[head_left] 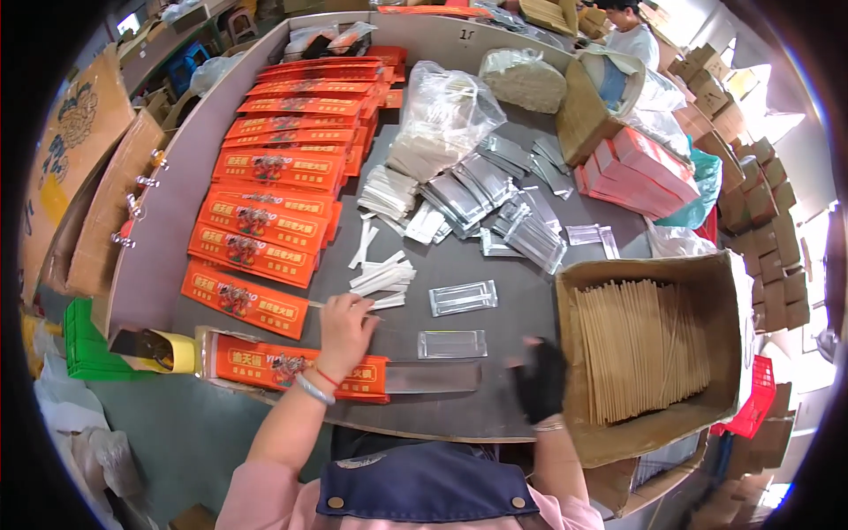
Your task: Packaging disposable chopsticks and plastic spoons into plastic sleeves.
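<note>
Left hand [346, 329]: half-curled, hold unclear | right hand [538, 380], just left of carton [661, 435]: blurred, opening/hold unclear | red sleeve [254, 359], farther left: likely light, slick; pinch edges

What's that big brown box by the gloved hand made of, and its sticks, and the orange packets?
Brown box: likely matt cardboard, from its dull tan, worn edges.
Sticks: probably bare wood or bamboo, pale, dull.
Orange packets: smooth printed paper or plastic film, by their thin, flat edges; unclear which.

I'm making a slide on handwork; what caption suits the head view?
Left hand beside orange packets, black-gloved right hand near a box of thin sticks.
</note>
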`<state>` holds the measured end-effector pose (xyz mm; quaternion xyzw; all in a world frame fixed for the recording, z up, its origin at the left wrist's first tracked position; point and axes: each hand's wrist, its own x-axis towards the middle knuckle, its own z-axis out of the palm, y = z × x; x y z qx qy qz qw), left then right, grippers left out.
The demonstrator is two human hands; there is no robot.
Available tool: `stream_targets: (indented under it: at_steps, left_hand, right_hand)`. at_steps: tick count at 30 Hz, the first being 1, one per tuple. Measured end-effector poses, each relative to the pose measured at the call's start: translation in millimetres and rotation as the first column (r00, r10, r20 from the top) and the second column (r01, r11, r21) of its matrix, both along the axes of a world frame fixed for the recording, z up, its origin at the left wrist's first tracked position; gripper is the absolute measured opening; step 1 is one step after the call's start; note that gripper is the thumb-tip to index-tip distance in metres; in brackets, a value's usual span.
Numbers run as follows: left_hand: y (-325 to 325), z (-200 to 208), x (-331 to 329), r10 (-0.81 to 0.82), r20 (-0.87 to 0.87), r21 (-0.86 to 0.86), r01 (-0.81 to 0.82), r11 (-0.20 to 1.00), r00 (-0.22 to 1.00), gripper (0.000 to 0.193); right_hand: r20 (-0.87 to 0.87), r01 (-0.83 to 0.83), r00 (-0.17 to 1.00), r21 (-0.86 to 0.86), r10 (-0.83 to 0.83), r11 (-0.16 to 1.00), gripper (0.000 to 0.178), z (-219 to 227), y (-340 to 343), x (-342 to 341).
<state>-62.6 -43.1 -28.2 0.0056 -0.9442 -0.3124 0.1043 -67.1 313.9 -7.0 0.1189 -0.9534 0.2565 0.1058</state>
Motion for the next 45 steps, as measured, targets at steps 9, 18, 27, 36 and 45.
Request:
stream_targets:
  at_steps: [9,18,27,36,45]
  left_hand:
    - [-16.3,-24.7,-37.2,-0.041,-0.08,-0.13,0.03,0.991,0.996,0.005]
    - [26.6,25.0,-27.5,-0.083,0.149,0.227,0.047,0.973,0.985,0.016]
    - [91.7,-1.7,-30.2,-0.32,0.168,-0.068,0.335,0.94,0.932,0.025]
    - [67.5,48.3,-2.0,-0.389,0.432,0.289,0.284,0.914,0.813,0.027]
    - [33.3,26.2,66.4,-0.276,0.179,-0.071,0.292,0.954,0.944,0.071]
  right_hand:
    - [0.081,0.523,0.726,0.578,-0.683,0.626,0.023,-8.1,107.5,21.6]
    - [0.047,0.488,0.77,0.598,-0.636,0.635,0.018,-16.0,107.0,26.2]
    - [-0.014,0.6,0.744,0.453,-0.668,0.659,0.015,-26.2,121.2,30.2]
    - [0.153,-0.055,0.987,-0.011,0.056,0.998,0.022,30.3,42.8,20.1]
    - [0.308,-0.49,0.841,0.083,0.445,0.868,0.025,-4.6,-15.6,14.3]
